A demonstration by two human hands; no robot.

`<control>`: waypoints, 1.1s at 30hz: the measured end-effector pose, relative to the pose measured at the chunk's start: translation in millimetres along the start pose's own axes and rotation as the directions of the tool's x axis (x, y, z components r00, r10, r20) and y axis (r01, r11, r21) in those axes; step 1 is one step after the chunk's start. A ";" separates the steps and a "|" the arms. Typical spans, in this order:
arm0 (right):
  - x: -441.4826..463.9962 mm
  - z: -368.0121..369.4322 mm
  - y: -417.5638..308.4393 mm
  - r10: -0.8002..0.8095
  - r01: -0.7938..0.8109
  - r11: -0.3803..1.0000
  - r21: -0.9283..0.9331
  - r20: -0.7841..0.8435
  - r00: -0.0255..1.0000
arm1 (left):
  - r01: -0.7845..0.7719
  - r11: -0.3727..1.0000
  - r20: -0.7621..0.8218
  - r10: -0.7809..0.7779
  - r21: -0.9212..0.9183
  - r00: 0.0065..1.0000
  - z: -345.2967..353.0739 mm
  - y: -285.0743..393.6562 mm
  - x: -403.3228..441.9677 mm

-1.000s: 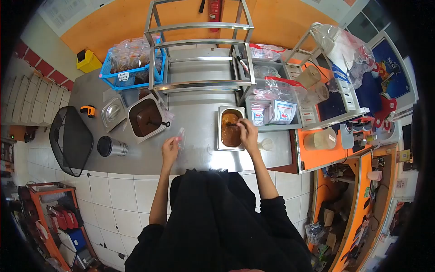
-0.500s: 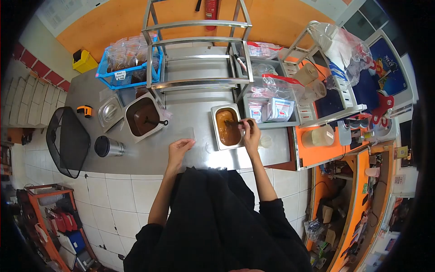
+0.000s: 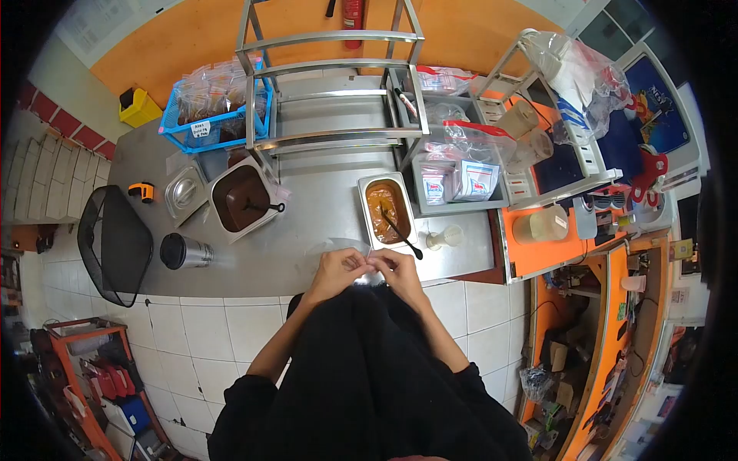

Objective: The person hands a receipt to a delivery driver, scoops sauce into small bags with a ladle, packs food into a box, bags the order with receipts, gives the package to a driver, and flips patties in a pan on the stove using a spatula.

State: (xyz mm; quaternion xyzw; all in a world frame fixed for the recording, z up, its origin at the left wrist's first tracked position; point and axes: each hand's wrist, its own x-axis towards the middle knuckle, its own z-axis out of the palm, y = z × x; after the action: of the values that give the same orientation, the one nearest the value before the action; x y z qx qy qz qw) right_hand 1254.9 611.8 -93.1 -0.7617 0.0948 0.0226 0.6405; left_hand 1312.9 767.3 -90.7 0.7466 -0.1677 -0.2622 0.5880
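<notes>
My left hand [image 3: 340, 273] and my right hand [image 3: 397, 272] meet at the front edge of the steel table, fingertips pinched together. Between them is a thin clear plastic bag [image 3: 326, 247], hard to make out against the shiny steel. Just beyond my right hand stands a metal container [image 3: 364, 201] of orange-brown sauce [image 3: 379, 198]. A black-handled spoon [image 3: 401, 233] leans in it, its handle over the near right corner. A small clear cup [image 3: 451, 236] sits right of that container. Farther left, a second metal container [image 3: 244, 228] holds dark brown sauce and another black-handled utensil [image 3: 277, 207].
A metal rack [image 3: 330, 143] stands at the back. Left are a blue basket [image 3: 219, 135] of filled bags, a metal lid [image 3: 185, 194], a tumbler [image 3: 186, 251], an orange tape dispenser [image 3: 141, 191] and a black mesh basket [image 3: 115, 246]. Grey bins [image 3: 461, 206] with packets stand right.
My right hand has let go of the spoon, which now rests in the sauce container. It has moved left and down to meet my left hand, which shifted right, at the plastic bag.
</notes>
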 end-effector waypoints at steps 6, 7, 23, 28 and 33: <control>-9.3 -7.6 -10.6 -0.097 0.111 0.982 -0.153 0.094 0.991 | -0.179 0.983 0.077 0.176 0.030 0.981 5.4 -6.9 -6.2; -10.4 -7.2 -10.9 -0.141 0.164 0.954 -0.250 0.108 0.984 | -0.323 0.934 0.080 0.314 0.154 0.946 8.9 -12.1 -6.1; -1.9 -33.6 -32.2 0.382 -0.319 0.899 -0.301 0.179 0.907 | -0.514 0.776 0.451 0.336 0.365 0.827 -18.4 22.9 2.9; -4.4 -58.0 -3.2 0.347 -0.370 0.929 -0.026 0.413 0.842 | -0.719 0.601 0.407 0.595 0.348 0.694 -22.4 11.4 9.0; -11.5 -34.6 19.9 0.279 -0.607 0.402 0.685 0.540 0.794 | -0.608 0.741 0.169 0.585 0.287 0.793 -23.6 29.9 9.4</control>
State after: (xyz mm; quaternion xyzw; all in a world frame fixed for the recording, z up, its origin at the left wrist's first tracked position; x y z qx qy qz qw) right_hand 1237.2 576.0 -104.4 -0.2904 0.1840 0.2782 0.8969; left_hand 1336.1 773.2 -59.7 0.7309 -0.4583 -0.0537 0.5028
